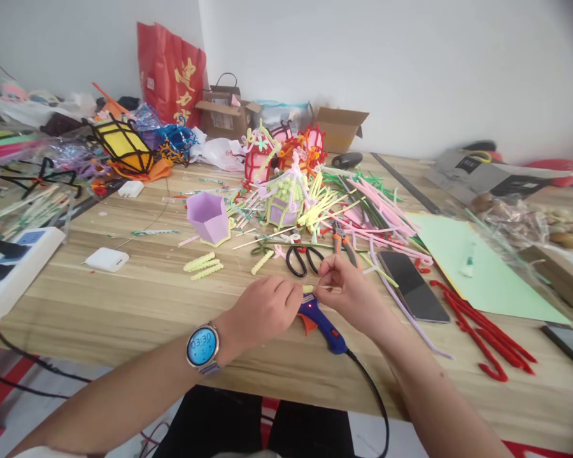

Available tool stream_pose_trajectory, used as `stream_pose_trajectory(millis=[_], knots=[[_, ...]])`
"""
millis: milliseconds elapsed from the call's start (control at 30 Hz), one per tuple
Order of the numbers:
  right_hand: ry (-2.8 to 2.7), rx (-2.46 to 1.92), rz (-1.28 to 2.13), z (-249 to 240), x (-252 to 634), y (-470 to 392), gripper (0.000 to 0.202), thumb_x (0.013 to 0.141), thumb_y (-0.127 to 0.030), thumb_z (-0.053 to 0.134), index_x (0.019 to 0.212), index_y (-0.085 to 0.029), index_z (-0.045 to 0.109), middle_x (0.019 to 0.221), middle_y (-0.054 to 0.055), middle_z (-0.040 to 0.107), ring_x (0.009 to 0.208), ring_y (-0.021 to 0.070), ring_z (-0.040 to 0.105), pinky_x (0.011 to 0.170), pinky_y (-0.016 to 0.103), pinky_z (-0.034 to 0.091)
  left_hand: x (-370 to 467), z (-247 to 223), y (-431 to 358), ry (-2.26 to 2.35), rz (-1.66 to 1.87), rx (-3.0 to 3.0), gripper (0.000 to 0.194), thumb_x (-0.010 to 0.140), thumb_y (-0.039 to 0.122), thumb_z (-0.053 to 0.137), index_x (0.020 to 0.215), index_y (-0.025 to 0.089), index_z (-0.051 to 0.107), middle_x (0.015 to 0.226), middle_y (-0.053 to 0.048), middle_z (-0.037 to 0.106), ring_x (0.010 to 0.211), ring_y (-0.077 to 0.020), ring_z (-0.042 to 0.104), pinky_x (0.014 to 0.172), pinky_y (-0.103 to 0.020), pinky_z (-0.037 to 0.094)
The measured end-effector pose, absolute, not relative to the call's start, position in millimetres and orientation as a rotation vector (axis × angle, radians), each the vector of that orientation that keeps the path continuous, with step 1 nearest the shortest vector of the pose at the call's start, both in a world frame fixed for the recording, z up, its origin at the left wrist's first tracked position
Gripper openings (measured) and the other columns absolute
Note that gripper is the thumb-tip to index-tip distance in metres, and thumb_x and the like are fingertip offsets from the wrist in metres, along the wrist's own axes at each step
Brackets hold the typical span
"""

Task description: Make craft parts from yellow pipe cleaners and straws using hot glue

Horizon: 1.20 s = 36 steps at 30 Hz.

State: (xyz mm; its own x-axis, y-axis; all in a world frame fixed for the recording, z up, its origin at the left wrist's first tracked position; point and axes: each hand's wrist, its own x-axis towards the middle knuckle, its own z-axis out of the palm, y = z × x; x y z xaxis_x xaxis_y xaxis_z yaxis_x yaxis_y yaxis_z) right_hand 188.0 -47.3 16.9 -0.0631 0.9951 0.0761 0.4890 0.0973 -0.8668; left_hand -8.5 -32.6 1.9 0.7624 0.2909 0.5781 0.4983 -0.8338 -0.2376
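My left hand and my right hand meet near the table's front, fingers closed around a short yellow-green piece with a thin stick at its right end. Just beneath them lies a blue glue gun with an orange trigger and a small red light. Several yellow-green twisted pieces rest to the left, with another single one closer to my hands. Behind my hands are black-handled scissors and orange-handled pliers. A purple cup stands farther back on the left.
Pipe cleaners and small lanterns are heaped at the back centre. A phone, red pipe cleaners and a green sheet lie right. A power strip is left; the gun's cable hangs over the front edge.
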Motion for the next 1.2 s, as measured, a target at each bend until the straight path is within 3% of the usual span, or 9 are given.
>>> stream_pose_trajectory(millis=[267, 467, 700, 800, 967, 1200], knots=[[-1.923, -1.308, 0.683, 28, 194, -52, 0.02, 0.075, -0.017, 0.056, 0.092, -0.024, 0.048, 0.089, 0.002, 0.056, 0.083, 0.0176, 0.06, 0.076, 0.034, 0.052, -11, -3, -16, -1.043, -0.879, -2.808, 0.022, 0.096, 0.021, 0.046, 0.111, 0.013, 0.06, 0.091, -0.009, 0.071, 0.08, -0.0198, 0.067, 0.067, -0.03, 0.051], [-1.973, -1.321, 0.504, 21, 193, -50, 0.018, 0.079, -0.015, 0.055, 0.094, -0.024, 0.049, 0.09, 0.003, 0.056, 0.081, 0.0178, 0.061, 0.076, 0.035, 0.053, -9, -1, -15, -1.132, -0.931, -2.982, 0.021, 0.094, 0.02, 0.047, 0.092, 0.016, 0.068, 0.088, -0.006, 0.072, 0.082, -0.0192, 0.067, 0.071, -0.029, 0.051], [-1.982, -1.319, 0.511, 23, 189, -51, 0.012, 0.084, -0.016, 0.051, 0.092, -0.024, 0.05, 0.085, 0.002, 0.062, 0.075, 0.0159, 0.062, 0.067, 0.03, 0.052, -11, -2, -15, -1.066, -1.068, -3.033, 0.024, 0.096, 0.023, 0.045, 0.09, 0.017, 0.068, 0.089, -0.006, 0.072, 0.08, -0.0182, 0.065, 0.071, -0.028, 0.048], [-1.955, -1.297, 0.521, 22, 187, -52, 0.011, 0.084, -0.018, 0.052, 0.093, -0.024, 0.05, 0.084, 0.002, 0.063, 0.076, 0.0159, 0.063, 0.07, 0.03, 0.051, -12, -1, -15, -1.076, -1.076, -3.044, 0.025, 0.096, 0.025, 0.045, 0.089, 0.016, 0.068, 0.087, -0.006, 0.071, 0.079, -0.0181, 0.064, 0.07, -0.028, 0.046], [-1.63, -1.282, 0.573, 23, 192, -49, 0.007, 0.087, -0.03, 0.054, 0.089, -0.024, 0.05, 0.08, 0.003, 0.062, 0.077, 0.0184, 0.062, 0.069, 0.032, 0.05, -12, 1, -12, -1.153, -1.068, -3.075, 0.025, 0.096, 0.024, 0.046, 0.085, 0.016, 0.066, 0.082, -0.004, 0.07, 0.075, -0.0173, 0.062, 0.066, -0.027, 0.042], [-1.545, -1.266, 0.537, 33, 199, -52, 0.018, 0.088, -0.042, 0.055, 0.088, -0.024, 0.057, 0.079, 0.003, 0.061, 0.075, 0.0193, 0.058, 0.069, 0.033, 0.046, -14, 5, -8, -1.49, -1.058, -3.037, 0.029, 0.095, 0.025, 0.043, 0.073, 0.017, 0.06, 0.066, -0.001, 0.063, 0.061, -0.0155, 0.056, 0.057, -0.026, 0.032]])
